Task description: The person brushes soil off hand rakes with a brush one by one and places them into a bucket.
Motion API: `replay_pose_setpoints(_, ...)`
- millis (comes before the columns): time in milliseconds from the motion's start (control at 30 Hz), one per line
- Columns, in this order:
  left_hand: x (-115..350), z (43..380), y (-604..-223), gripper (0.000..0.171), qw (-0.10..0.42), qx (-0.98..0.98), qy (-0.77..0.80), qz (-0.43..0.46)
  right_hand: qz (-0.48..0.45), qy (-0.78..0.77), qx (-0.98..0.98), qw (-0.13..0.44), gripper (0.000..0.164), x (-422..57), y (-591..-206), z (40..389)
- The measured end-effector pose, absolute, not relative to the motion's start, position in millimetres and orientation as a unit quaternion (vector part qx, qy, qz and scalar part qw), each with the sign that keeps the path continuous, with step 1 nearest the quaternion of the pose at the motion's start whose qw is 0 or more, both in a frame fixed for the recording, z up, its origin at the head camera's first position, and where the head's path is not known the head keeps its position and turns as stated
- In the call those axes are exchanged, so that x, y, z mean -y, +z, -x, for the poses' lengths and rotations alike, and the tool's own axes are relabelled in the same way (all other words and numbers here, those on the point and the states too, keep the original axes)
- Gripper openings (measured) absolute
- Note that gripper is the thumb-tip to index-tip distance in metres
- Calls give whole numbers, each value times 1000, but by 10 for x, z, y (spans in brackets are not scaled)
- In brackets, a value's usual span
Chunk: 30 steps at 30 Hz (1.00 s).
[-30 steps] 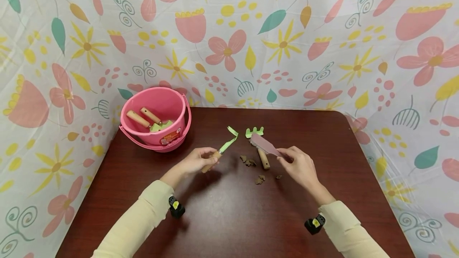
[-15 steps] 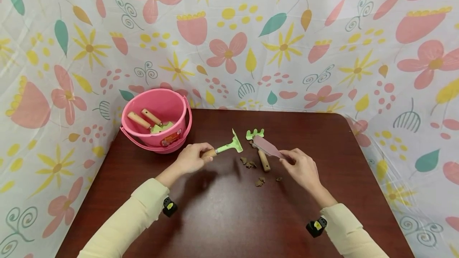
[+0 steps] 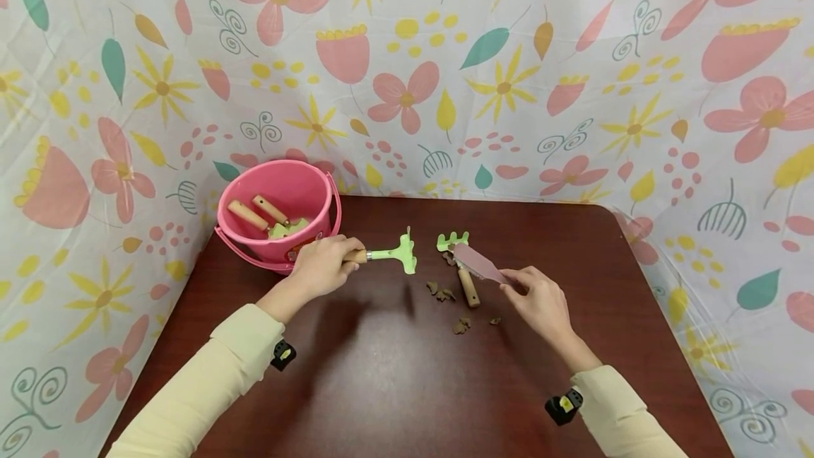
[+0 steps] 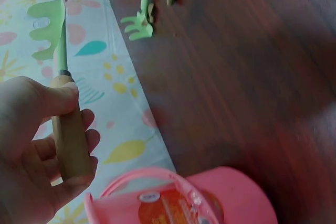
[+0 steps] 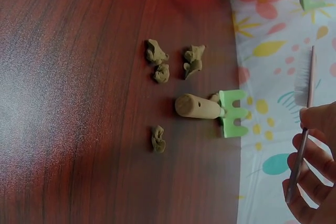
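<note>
Holding the wooden handle of a green rake point(image 4: 69, 124) between thumb and curled fingers, the left hand point(image 3: 323, 266) has been drawn closer to the pink bucket point(image 3: 292, 186) since half a second ago. The rake has been swung nearly level, its toothed head now pointed to the right of that grip. The bucket's front is partly covered by the hand in the head view, and two wooden-handled tools point(image 3: 249, 215) are contained in it.

By the right hand point(image 3: 539, 301), held almost where it was, the mauve handle of a brush point(image 3: 478, 262) is pinched, the brush being extended to the left of that grip. Below the brush, a second green rake point(image 5: 202, 107) is left lying unmoved. Brown lumps point(image 5: 156, 52) are scattered between the two grips, in the same places as before.

Beneath both grips a glossy, dark reddish-brown table point(image 3: 394, 387) is seen, with faint glare reflected nearer the wearer. Beyond them, the space is enclosed by a white cloth point(image 3: 407, 140) printed with pink, yellow and teal flowers and leaves.
</note>
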<state>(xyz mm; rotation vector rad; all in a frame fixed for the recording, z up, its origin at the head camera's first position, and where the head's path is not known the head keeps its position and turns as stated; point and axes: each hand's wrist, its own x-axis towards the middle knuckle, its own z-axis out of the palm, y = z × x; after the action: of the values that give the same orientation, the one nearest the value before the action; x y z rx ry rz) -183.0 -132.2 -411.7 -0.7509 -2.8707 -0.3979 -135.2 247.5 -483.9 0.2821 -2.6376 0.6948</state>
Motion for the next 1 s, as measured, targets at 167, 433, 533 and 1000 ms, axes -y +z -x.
replay_pose_setpoints(167,1443,1893,-4069,24,102,955,-111,254,-100,247,943,199,25,-2479,-4838,1350)
replay_pose_setpoints(433,1638,1992,-3910,26,119,961,-83,233,-98,248,945,191,25,-2485,-4835,1341)
replay_pose_setpoints(533,1714,2034,-3833,28,120,966,-74,215,-99,248,944,194,25,-2489,-4834,1341)
replay_pose_setpoints(1000,2115,2229,-3646,29,70,989,-76,102,-105,250,942,201,26,-2496,-4830,1340)
